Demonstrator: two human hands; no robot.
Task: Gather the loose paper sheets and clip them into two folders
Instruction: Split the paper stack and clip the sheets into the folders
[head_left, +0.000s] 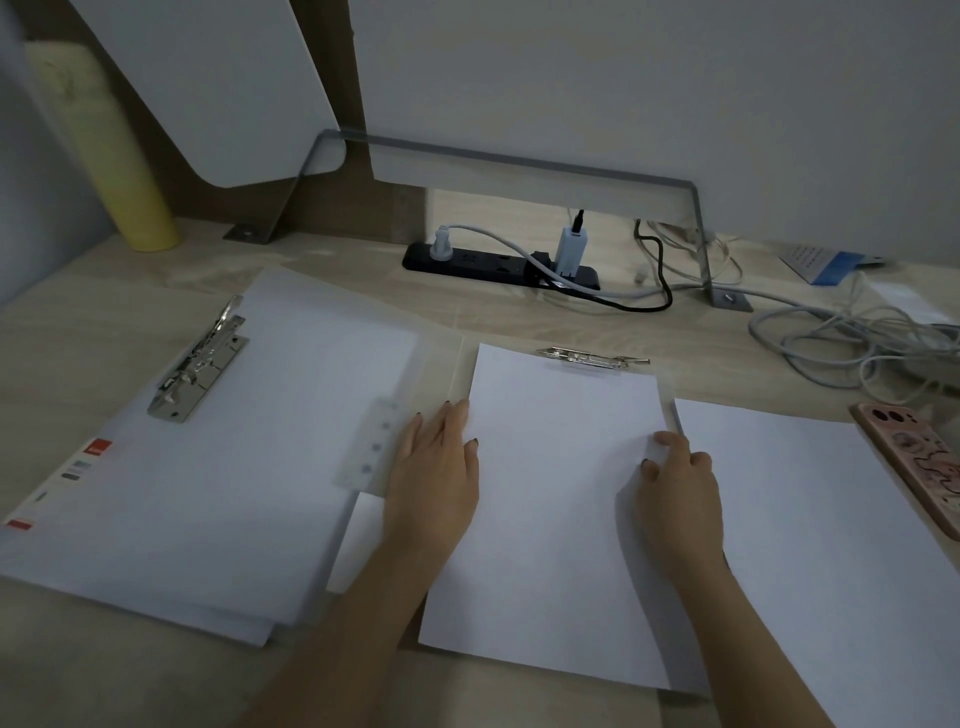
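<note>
In the head view, a pale wooden desk (104, 322) is seen with 2 open folders laid side by side. The left folder (218, 493) lies at an angle with white paper on it, and its metal clip (200, 358) is seen near its upper left edge. The middle sheet (561, 545) is laid on the second folder, whose clip (592, 358) sits at the sheet's top edge; whether the sheet is clamped under it cannot be told. The left hand (436, 467) is laid flat with its fingers straight against the left edge of the middle sheet, nothing being held by it. The right hand (680, 488) is placed at the sheet's right edge, with its fingers curled over that edge and the thumb on top, so the edge is pinched. A loose sheet (831, 519) lies just to the right, partly tucked under the middle one. A phone (914, 467) in a pink case is seen at the far right, and a power strip (498, 265), grey cables (857, 338) and a yellow tube (104, 156) are seen at the back.
</note>
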